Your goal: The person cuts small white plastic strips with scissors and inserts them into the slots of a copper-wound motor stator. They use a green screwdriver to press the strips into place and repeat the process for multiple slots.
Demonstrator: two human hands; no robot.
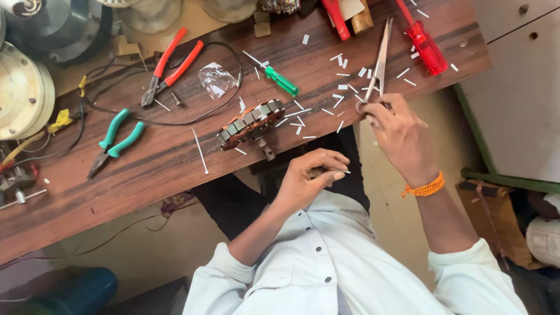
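My right hand, with an orange thread band at the wrist, is shut on the handles of long steel scissors whose blades point away over the wooden bench. My left hand hovers just off the bench's near edge and pinches a thin white strip between thumb and fingers. A motor stator with copper windings lies on the bench just beyond my left hand. Several cut white strips are scattered between the stator and the scissors.
Red-handled pliers and teal-handled pliers lie at the left. A green screwdriver, a red screwdriver, a clear plastic bag and a black wire also rest there. Round metal motor housings crowd the far left.
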